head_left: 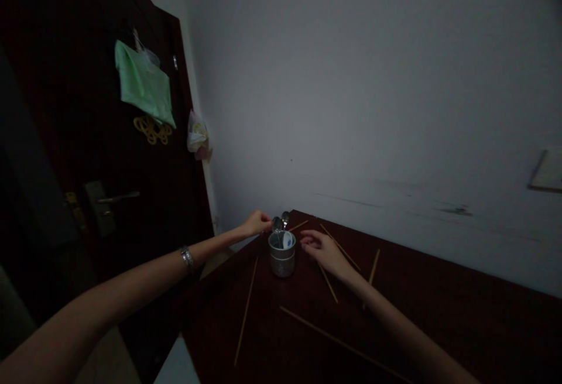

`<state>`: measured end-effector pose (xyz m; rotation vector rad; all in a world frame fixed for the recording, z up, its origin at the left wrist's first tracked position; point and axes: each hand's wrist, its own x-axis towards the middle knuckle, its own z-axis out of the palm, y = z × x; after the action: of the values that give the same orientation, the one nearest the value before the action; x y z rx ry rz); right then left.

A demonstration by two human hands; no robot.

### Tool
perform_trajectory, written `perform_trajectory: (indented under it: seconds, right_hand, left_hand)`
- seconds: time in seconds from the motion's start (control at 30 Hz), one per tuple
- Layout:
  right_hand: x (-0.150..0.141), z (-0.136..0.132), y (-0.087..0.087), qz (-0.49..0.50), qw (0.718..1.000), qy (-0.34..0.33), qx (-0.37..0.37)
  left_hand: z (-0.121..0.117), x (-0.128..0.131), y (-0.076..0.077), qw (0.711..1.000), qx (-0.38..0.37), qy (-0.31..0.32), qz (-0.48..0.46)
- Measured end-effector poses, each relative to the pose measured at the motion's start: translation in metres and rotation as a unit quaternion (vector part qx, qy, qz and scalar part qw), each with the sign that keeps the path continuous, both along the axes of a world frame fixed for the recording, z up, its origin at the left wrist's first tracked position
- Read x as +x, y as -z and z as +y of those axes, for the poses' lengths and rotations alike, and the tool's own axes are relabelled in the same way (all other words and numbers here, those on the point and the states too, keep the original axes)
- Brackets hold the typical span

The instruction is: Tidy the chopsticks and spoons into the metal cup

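A grey metal cup (282,261) stands upright at the corner of the dark table. Two metal spoons rise from it, bowls up: a nearer spoon (277,223) and a farther spoon (285,218). A white piece with a blue mark (287,240) also sits inside. My left hand (257,223), with a metal watch on the wrist, pinches the nearer spoon by its bowl. To the right of the cup, my right hand (322,250) hovers with loosely bent fingers and nothing in them. Several chopsticks lie scattered around, such as one chopstick (246,312) to the left.
More chopsticks lie on the dark red table (263,337), one long chopstick (333,337) at the front. A pale wall (351,109) borders the table's back. At left stands a dark door (144,196) with a green cloth (143,82) hanging on it.
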<state>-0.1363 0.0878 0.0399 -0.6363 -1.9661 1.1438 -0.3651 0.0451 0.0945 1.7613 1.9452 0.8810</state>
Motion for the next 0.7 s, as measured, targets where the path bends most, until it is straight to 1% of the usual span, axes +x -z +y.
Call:
perform_trajectory:
  seconds: [0.2,0.27,0.33,0.43,0.53,0.63,0.7]
  right_hand:
    - [0.009,-0.003,-0.005,-0.001,0.999,0.004,-0.032]
    - [0.012,-0.002,-0.005,0.003,0.999,0.002,-0.034]
    - [0.016,0.001,-0.004,0.005,0.999,0.005,-0.039]
    - [0.023,0.006,-0.009,0.008,0.999,0.023,-0.045]
    - [0.032,0.008,-0.025,0.032,0.998,0.038,-0.024]
    - [0.038,0.005,-0.051,0.067,0.996,0.049,-0.02]
    - [0.041,0.001,-0.07,0.096,0.994,0.047,-0.032]
  left_hand:
    - [0.005,0.003,-0.002,0.999,0.031,-0.044,0.0]
    - [0.007,0.002,-0.007,0.997,0.057,-0.049,-0.002]
    - [0.008,0.0,-0.017,0.995,0.092,-0.048,0.01]
    - [0.009,-0.004,-0.043,0.986,0.16,-0.046,0.025]
    - [0.008,0.002,-0.078,0.97,0.238,-0.043,-0.003]
    - [0.003,0.026,-0.11,0.955,0.291,-0.017,-0.054]
    - [0.001,0.05,-0.123,0.955,0.287,0.022,-0.076]
